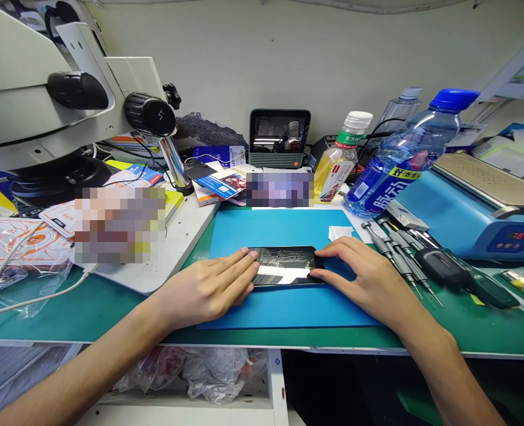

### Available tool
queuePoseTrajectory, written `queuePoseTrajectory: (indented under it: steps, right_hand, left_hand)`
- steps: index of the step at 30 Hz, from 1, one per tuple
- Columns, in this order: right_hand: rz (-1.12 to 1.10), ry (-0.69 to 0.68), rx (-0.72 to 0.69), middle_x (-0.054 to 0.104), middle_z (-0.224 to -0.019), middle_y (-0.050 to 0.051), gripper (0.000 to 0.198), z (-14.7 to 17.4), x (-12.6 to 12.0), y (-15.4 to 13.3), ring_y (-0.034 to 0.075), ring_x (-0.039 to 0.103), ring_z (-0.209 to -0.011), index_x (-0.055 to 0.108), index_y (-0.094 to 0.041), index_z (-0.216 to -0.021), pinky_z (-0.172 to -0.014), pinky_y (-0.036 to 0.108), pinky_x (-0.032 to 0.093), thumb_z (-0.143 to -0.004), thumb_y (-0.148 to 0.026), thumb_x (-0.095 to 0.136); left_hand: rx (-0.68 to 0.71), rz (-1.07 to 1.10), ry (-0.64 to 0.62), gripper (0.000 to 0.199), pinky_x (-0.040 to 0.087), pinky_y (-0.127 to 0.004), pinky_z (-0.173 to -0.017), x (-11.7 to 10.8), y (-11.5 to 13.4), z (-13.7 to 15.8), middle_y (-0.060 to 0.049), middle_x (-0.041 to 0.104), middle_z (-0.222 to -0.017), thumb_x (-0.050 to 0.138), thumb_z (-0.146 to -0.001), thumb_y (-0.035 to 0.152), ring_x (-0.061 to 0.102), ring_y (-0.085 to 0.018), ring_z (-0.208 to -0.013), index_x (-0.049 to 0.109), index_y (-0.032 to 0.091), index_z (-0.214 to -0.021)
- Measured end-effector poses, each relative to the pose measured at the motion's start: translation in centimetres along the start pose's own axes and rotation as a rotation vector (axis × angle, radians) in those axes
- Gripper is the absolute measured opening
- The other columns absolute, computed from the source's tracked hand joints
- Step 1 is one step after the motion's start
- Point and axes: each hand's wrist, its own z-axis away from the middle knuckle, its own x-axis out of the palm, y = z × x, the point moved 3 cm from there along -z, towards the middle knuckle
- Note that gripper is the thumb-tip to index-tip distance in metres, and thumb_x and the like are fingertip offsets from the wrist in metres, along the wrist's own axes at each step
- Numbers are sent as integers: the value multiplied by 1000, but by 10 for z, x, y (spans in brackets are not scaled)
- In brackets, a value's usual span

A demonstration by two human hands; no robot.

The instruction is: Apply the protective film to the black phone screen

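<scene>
Black glass phone with a badly cracked screen (285,266) lies flat on the blue rubber work mat (283,307), pinned from both ends so it can't slide: left hand (208,288) flat, fingers pressing its left edge, right hand (363,272) fingertips on the right edge. Steel precision screwdrivers (397,254) sit just right, within reach. Green table (88,307) is cluttered, white microscope (44,89) far left, drink bottles (404,157) by the wall

The workbench (111,307) carried a green cutting mat. On it lay a blue work mat (283,310), a white microscope base (173,248), a row of screwdrivers (399,260) and a blue heating unit (475,219).
</scene>
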Motion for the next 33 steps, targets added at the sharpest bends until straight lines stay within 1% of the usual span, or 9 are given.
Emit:
queuePoseTrajectory:
  steps: [7,18,27,33]
  right_hand:
    - [13,5,-4,70,-109,7,26,-1,0,-2,26,68,-104,66,-24,-111,-91,43,55,-100,-48,68]
    - [10,12,3,71,-109,7,26,1,-1,-3,27,69,-104,66,-24,-110,-91,42,54,-100,-48,68]
    - [-10,12,16,72,-111,8,25,0,-2,-3,29,70,-104,68,-26,-110,-91,47,56,-99,-49,68]
    - [-13,6,26,72,-111,7,25,0,-1,-3,28,70,-105,68,-26,-110,-92,45,56,-98,-49,69]
  left_hand:
    - [12,-10,4,26,68,-44,-98,-1,1,-1,-19,79,-124,55,-107,10,76,-34,-118,68,-4,-126]
    - [11,-32,12,26,67,-42,-100,-1,0,-1,-18,79,-124,56,-107,11,76,-32,-120,68,-1,-127]
    - [11,-47,12,27,66,-42,-103,0,0,1,-17,79,-126,57,-106,12,75,-31,-122,67,1,-128]
    - [8,-34,10,26,66,-43,-102,-1,0,0,-18,79,-126,56,-107,11,75,-31,-121,67,0,-127]
